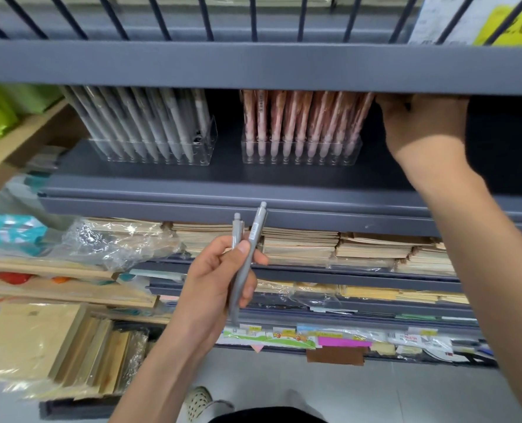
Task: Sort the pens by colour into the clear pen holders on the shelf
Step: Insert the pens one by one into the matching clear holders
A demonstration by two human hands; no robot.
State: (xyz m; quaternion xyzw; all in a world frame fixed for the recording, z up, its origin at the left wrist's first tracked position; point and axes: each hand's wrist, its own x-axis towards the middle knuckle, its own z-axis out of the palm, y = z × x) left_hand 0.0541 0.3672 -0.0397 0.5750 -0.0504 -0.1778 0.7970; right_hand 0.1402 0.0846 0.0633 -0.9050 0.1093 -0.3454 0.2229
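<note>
Shelf (150,181): grey-pen holder (150,148) left, pink-pen holder (302,151) right.
Left hand (220,279): grips two loose grey pens (255,232) below the shelf.
Right hand (421,126): beside pink-pen holder; grip cannot be told.

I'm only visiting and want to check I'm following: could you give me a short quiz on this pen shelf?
1. Multiple choice: what colour are the two pens that the left hand holds? A pink, B grey, C green.
2. True or false: the right hand is up beside the pink-pen holder.
3. Fill in: sorted by colour, the held pens belong in the ___ holder (left or right).
Key: 1 B. 2 true. 3 left, the grey-pen holder.
</note>
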